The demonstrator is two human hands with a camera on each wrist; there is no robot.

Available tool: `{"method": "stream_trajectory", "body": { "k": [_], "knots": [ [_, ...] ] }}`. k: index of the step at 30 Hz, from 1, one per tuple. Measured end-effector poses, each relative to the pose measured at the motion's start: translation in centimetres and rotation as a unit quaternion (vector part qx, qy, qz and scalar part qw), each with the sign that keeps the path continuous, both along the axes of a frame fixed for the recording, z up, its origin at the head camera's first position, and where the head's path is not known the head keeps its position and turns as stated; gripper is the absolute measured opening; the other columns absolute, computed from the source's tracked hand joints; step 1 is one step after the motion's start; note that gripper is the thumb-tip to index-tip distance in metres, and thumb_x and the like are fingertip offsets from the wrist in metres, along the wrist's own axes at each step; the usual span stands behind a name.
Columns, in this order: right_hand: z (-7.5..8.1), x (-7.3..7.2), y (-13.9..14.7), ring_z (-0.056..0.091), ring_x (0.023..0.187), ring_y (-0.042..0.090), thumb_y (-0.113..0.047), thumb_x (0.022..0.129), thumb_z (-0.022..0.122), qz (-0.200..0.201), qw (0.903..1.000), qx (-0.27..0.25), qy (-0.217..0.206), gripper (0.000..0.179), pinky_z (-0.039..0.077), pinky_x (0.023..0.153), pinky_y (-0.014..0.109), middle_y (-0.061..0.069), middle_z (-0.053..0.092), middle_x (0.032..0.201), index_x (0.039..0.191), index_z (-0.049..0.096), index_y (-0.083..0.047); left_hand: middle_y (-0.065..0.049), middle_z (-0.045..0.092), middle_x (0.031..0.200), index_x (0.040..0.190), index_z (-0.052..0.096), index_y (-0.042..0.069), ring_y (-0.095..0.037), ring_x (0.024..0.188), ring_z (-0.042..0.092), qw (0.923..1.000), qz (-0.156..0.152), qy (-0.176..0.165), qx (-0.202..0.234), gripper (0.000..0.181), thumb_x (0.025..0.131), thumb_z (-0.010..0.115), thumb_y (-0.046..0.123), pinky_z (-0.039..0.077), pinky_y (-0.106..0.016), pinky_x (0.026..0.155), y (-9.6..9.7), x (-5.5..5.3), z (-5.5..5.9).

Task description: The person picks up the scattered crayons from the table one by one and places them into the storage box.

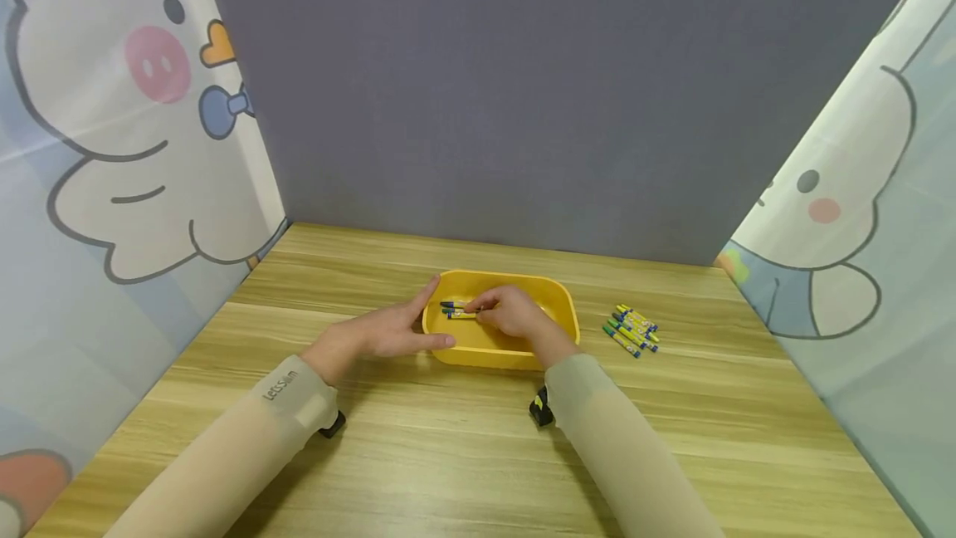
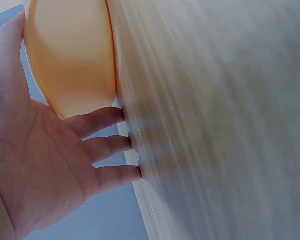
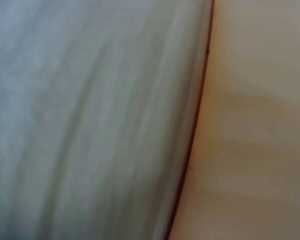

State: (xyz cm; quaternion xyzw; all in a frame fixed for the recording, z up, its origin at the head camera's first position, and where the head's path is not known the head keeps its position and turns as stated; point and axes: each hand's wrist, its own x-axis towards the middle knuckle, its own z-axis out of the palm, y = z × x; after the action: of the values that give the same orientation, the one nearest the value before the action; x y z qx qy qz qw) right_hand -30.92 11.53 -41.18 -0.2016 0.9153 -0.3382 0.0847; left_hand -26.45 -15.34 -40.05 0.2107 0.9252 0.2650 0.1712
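A yellow plastic basket [image 1: 538,360] stands on the wooden table. At its left end, my left hand [image 1: 388,330] spreads thumb and index finger along the rim. In the left wrist view this hand's fingers are mostly straight, and several fingertips touch the table beside the basket wall [image 2: 72,55]. My right hand [image 1: 515,312] reaches inside the basket, fingers bent and pinching at the right ends of crayons [image 1: 459,315] with yellow and blue wrappers. Part of the crayons is hidden under those fingertips. The right wrist view holds only the basket's outer wall [image 3: 250,125] and table, blurred.
Several more crayons [image 1: 633,329] lie in a loose group on the table, right of the basket. A grey panel [image 1: 485,90] rises behind the table [image 1: 418,455]. Cartoon-printed cloths [image 1: 134,214] hang at both sides.
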Motion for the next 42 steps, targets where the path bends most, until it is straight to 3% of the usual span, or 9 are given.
{"method": "stream_trajectory", "body": {
  "k": [8,13,17,21,26,33,38,42],
  "knots": [
    [0.0,0.0,-0.7,0.065,0.097,0.019,-0.005,0.103,0.072,-0.006,0.9999,0.006,-0.007,0.027,0.055,0.090,0.035,0.006,0.082,0.125,0.122,0.086,-0.017,-0.025,0.035,0.176,0.175,-0.016,0.038,-0.045,0.153,0.050,1.0000,0.002,-0.006,-0.003,0.122,0.093,0.059,0.089,0.040,-0.064,0.125,-0.1,0.2,0.3],
    [0.0,0.0,-0.8,0.071,0.112,0.021,-0.006,0.103,0.074,-0.011,0.9999,0.012,0.000,0.025,0.058,0.104,0.043,0.006,0.081,0.127,0.122,0.087,-0.017,-0.026,0.034,0.176,0.176,-0.015,0.035,-0.046,0.154,0.049,1.0000,0.002,-0.006,-0.002,0.123,0.093,0.059,0.088,0.039,-0.065,0.126,-0.1,0.2,0.3],
    [-0.1,0.0,-0.9,0.071,0.112,0.022,-0.006,0.103,0.075,-0.013,0.9998,0.012,0.003,0.025,0.058,0.105,0.044,0.006,0.082,0.126,0.121,0.087,-0.017,-0.026,0.035,0.176,0.176,-0.014,0.036,-0.047,0.154,0.048,1.0000,0.002,-0.005,-0.003,0.122,0.093,0.059,0.088,0.039,-0.065,0.126,-0.1,0.2,0.2],
    [0.0,0.1,-0.8,0.069,0.105,0.017,-0.006,0.102,0.075,-0.010,0.9999,0.008,0.001,0.025,0.058,0.099,0.038,0.005,0.082,0.125,0.122,0.087,-0.017,-0.026,0.036,0.175,0.176,-0.014,0.036,-0.047,0.153,0.049,1.0000,0.003,0.000,-0.005,0.122,0.093,0.059,0.089,0.040,-0.065,0.125,-0.1,0.2,0.1],
    [0.3,0.2,-0.3,0.060,0.087,0.017,-0.010,0.104,0.074,-0.010,0.9996,-0.020,-0.018,0.026,0.051,0.078,0.029,0.006,0.078,0.114,0.127,0.084,-0.017,-0.026,0.036,0.175,0.176,-0.013,0.036,-0.047,0.154,0.048,0.9999,0.005,0.001,-0.012,0.123,0.092,0.058,0.090,0.039,-0.064,0.126,0.0,0.2,0.1],
    [3.0,1.2,1.9,0.062,0.100,0.022,-0.017,0.108,0.071,0.001,0.9987,-0.051,0.007,0.029,0.052,0.081,0.032,0.010,0.075,0.123,0.135,0.080,-0.012,-0.026,0.033,0.177,0.176,-0.015,0.037,-0.049,0.156,0.046,0.9999,0.006,-0.004,-0.011,0.123,0.091,0.058,0.091,0.037,-0.066,0.127,0.1,0.2,-0.1],
    [5.3,1.5,5.7,0.060,0.086,0.019,-0.024,0.109,0.071,-0.014,0.9976,-0.063,0.024,0.032,0.051,0.072,0.030,0.013,0.075,0.131,0.138,0.078,-0.013,-0.026,0.032,0.177,0.176,-0.016,0.037,-0.047,0.156,0.046,1.0000,0.005,-0.004,-0.004,0.124,0.092,0.059,0.089,0.036,-0.065,0.128,0.1,0.0,-0.1],
    [6.2,1.9,9.7,0.057,0.083,0.026,-0.031,0.109,0.071,-0.043,0.9958,-0.079,0.011,0.033,0.048,0.071,0.031,0.012,0.072,0.135,0.139,0.077,-0.018,-0.026,0.033,0.177,0.175,-0.017,0.038,-0.045,0.157,0.046,1.0000,0.002,0.000,-0.003,0.124,0.092,0.060,0.089,0.036,-0.064,0.129,0.0,0.0,-0.1]
  ]
}}
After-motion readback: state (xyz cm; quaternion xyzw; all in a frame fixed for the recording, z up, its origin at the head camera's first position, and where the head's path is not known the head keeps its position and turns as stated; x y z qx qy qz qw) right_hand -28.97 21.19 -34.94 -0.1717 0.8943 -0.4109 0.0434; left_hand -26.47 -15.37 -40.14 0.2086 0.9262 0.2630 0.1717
